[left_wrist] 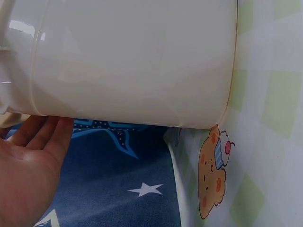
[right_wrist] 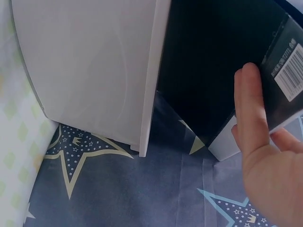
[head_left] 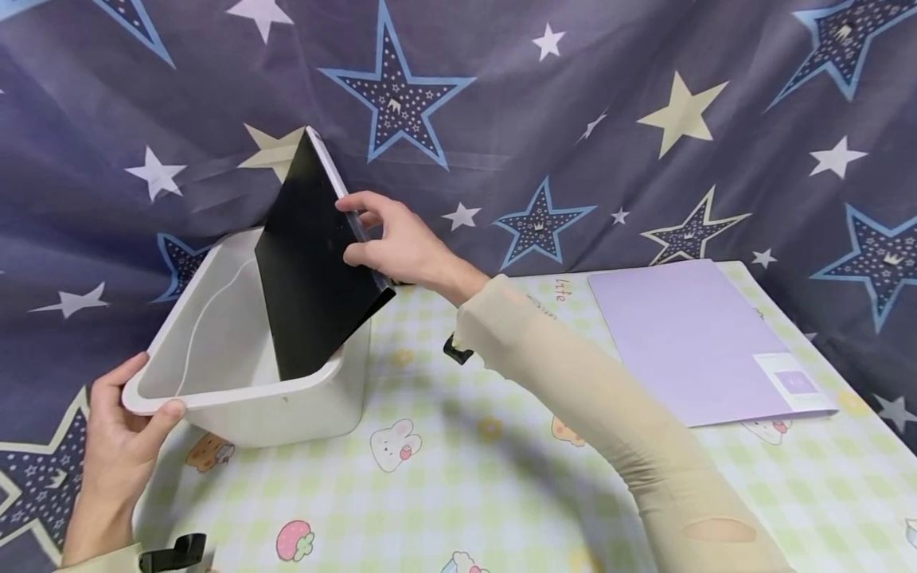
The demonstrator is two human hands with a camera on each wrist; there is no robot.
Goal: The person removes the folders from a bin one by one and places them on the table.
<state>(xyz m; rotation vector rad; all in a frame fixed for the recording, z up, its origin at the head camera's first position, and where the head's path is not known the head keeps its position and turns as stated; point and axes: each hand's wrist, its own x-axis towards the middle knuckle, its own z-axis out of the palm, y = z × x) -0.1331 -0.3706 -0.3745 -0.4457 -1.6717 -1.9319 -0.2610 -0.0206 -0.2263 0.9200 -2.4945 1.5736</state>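
Observation:
A white plastic bin stands at the left of the table. My left hand holds its near-left corner, thumb on the front rim and fingers along the left side. In the left wrist view the fingers of that hand lie against the bin's wall. My right hand grips a flat black folder by its pale upper edge, with the thumb on the black face. The folder is tilted, its lower corner inside the bin's opening. A barcode label on it shows in the right wrist view.
A lilac folder with a white label lies flat on the right of the table. Green-checked cloth with cartoon prints covers the table. A dark blue star-patterned curtain hangs directly behind.

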